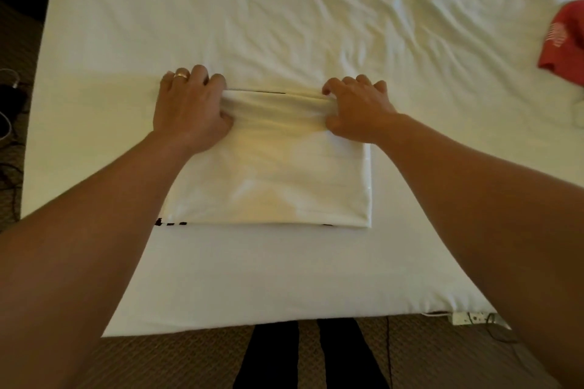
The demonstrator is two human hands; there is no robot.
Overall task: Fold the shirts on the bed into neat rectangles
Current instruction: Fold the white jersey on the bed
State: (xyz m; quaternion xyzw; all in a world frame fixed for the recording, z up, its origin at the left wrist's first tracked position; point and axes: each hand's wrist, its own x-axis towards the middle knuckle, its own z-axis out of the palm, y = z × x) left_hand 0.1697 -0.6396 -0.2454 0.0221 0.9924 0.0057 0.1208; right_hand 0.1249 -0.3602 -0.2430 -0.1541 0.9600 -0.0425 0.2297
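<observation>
Head view: white shirt (268,174) lies near the bed's (284,278) front edge, mostly folded. Left hand (189,107) and right hand (357,110) each pinch a far corner of it. Best bring both corners toward the near hem together, edges aligned, then smooth flat. Red shirt (562,44) waits at the right edge.

Folded shirt (271,174) on bed (252,25)

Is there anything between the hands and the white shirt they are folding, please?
No. The left hand and right hand both already grip the white shirt at its far edge; the red shirt lies well aside.
</observation>
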